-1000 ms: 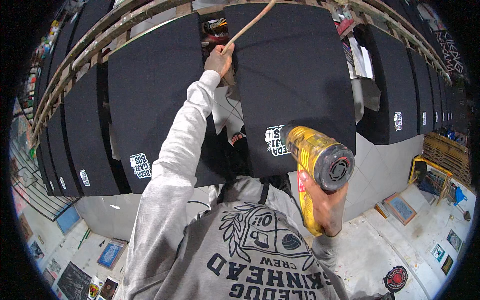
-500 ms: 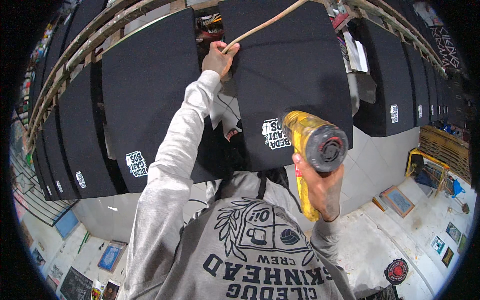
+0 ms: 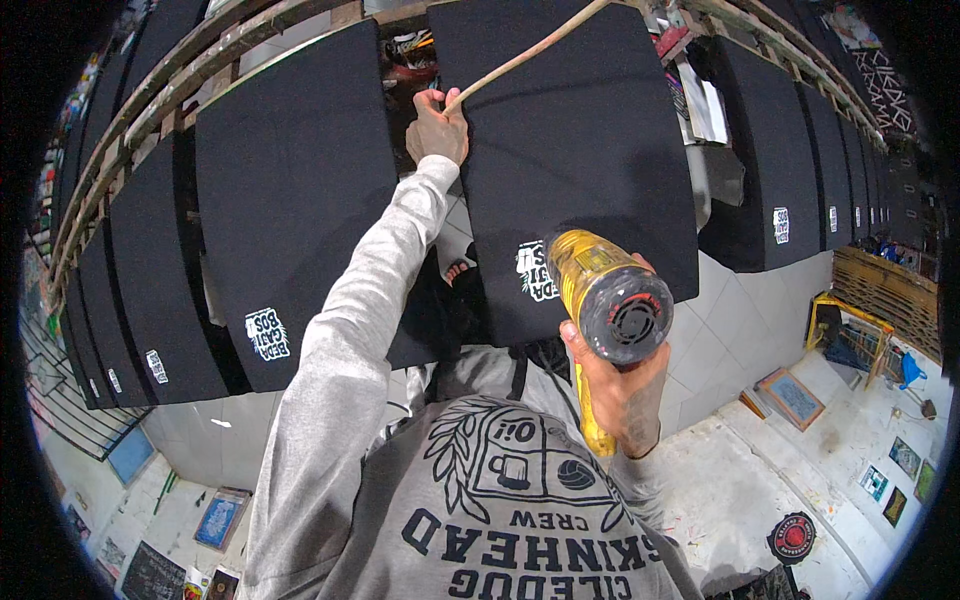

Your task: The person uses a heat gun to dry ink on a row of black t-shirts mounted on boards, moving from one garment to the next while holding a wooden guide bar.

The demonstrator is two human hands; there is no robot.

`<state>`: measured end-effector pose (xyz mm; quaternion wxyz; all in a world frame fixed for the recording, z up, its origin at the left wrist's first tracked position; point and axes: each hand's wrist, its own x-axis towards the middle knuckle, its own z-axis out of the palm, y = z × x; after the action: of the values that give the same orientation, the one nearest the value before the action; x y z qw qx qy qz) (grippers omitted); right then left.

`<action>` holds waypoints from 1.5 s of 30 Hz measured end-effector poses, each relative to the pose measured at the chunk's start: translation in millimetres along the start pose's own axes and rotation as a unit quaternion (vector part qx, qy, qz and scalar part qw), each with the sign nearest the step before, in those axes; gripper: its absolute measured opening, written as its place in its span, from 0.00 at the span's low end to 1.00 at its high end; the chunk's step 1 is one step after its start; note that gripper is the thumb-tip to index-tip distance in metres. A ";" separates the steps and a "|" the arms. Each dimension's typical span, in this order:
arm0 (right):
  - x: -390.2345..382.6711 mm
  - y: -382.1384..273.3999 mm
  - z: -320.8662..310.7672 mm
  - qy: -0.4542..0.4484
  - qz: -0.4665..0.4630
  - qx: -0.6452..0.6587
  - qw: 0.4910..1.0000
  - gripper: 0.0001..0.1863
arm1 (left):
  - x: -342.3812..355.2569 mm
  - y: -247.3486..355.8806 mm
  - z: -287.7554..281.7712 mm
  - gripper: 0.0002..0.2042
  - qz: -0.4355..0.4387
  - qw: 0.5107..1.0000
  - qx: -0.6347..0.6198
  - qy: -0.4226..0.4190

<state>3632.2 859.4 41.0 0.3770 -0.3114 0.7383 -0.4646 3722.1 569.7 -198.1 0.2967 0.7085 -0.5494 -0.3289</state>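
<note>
My left hand [image 3: 437,130] grips a thin tan rod or cord [image 3: 515,62] that runs up and right across a black cloth panel [image 3: 560,140], beside the gap between two panels. My right hand [image 3: 625,400] holds a yellow-and-black heat gun [image 3: 600,285] by its handle, with the barrel over that panel's lower part. The barrel partly covers a white printed patch [image 3: 532,270]. The nozzle end is hidden under the gun's body. Another black panel [image 3: 290,170] on the left carries a similar print [image 3: 267,332].
More printed black panels hang in rows at left [image 3: 140,260] and right [image 3: 790,170] along wooden rails [image 3: 150,105]. Below are a tiled floor [image 3: 700,340], a white wall with framed pictures [image 3: 790,398], a black metal grille [image 3: 90,440] and a yellow frame [image 3: 830,315].
The heat gun in my right hand has moved left and slightly up over the print, with some tilting. My left hand stays on the rod, shifted slightly. The whole view has drifted slightly leftward.
</note>
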 end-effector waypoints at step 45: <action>-7.0 1.7 -34.9 -0.011 0.081 0.010 0.997 0.36 | 6.5 -11.7 5.9 0.21 0.042 0.998 0.028 0.040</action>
<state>3606.1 881.5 51.2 0.4245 -0.2521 0.7523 -0.4361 3725.4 565.6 -211.8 0.3118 0.7052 -0.5758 -0.2719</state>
